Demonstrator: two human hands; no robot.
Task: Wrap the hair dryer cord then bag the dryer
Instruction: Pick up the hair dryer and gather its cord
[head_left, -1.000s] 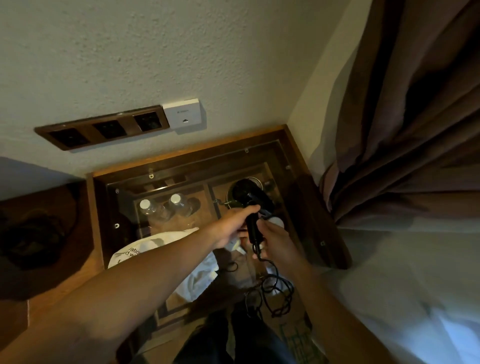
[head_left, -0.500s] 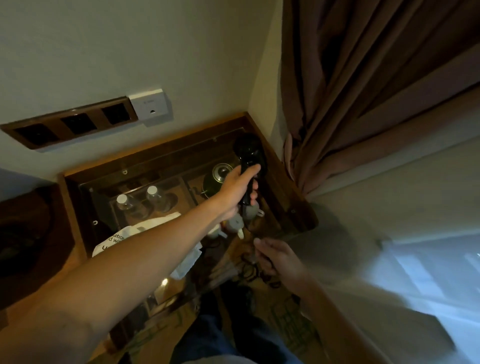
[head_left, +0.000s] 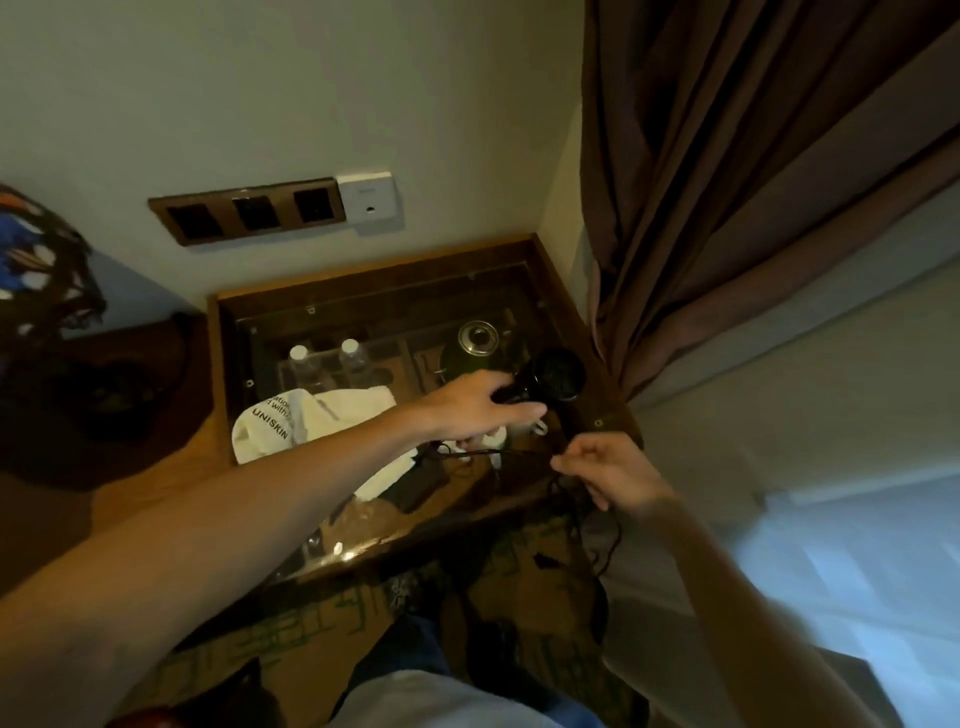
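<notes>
Left hand: my left hand sat just right of the frame's centre, fingers curled round the neck of the hair dryer, thumb stretched flat toward the right; closed on it, not squeezing hard as far as I could judge.
Right hand: my right hand was below and to the right of the left, thumb and forefinger pinched shut on the cord, the other fingers loosely bent.
Hair dryer: black, its round head at centre right, held above the right edge of the glass-topped table; I could not tell whether it touched the glass.
Cord: one thin black run lay nearly level between my two hands; the slack hung off the table's front edge, lower right of centre, down toward the patterned floor. The plug was too dark to pick out.
Bag: the white drawstring bag printed UNISKIN lay crumpled on the glass, left of centre, just beside my left wrist, not yet opened.
Doing it well: I judged the dryer should stay still while the pinching hand carried the cord round the handle in even, snug turns, letting slack feed through the fingers.
Risk: the dangling loop could snag the table corner or kink if pulled tight.
Progress: early; no turns showed on the handle.
</notes>
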